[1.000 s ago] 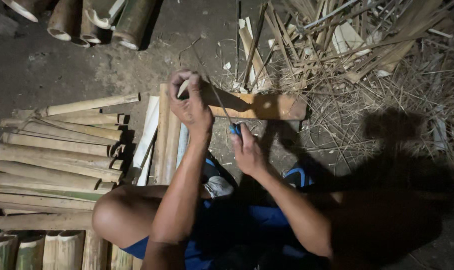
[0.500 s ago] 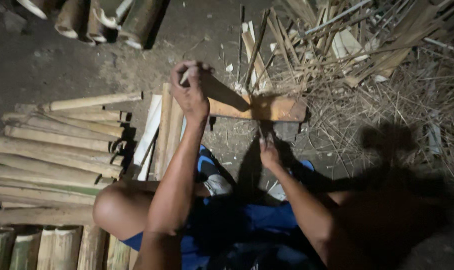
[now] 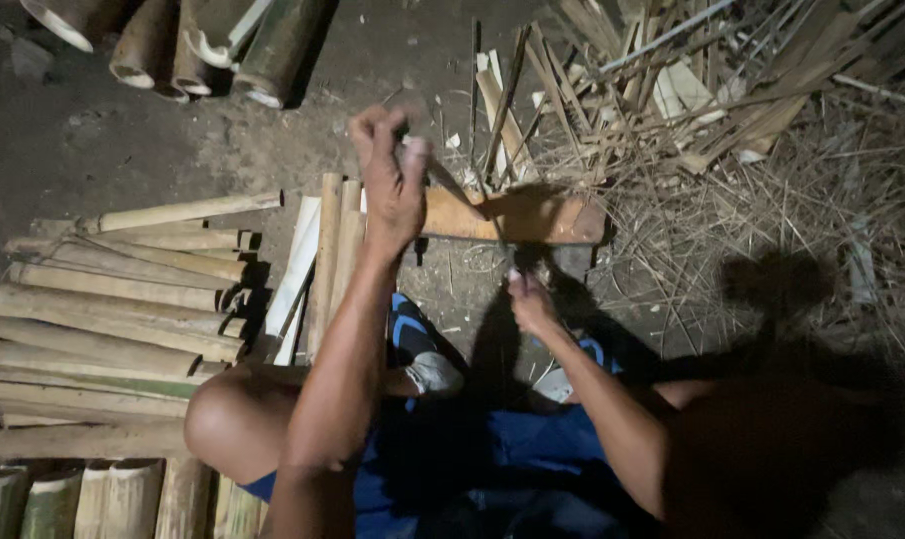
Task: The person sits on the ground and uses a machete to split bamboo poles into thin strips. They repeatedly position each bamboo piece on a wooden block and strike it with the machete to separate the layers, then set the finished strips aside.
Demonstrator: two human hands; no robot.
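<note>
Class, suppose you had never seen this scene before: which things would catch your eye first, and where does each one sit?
First the two hands at the centre: the left hand raised and closed on a thin strip, the right hand lower, gripping something too dark to identify, both over a wooden block on the dirt floor. To the left lies a neat row of split bamboo pieces. Top right sprawls a tangled heap of strips and shavings.

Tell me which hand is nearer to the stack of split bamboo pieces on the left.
Left. The left hand is raised over the upright slats, just right of the split bamboo stack. The right hand sits farther right, below the wooden block.
</note>
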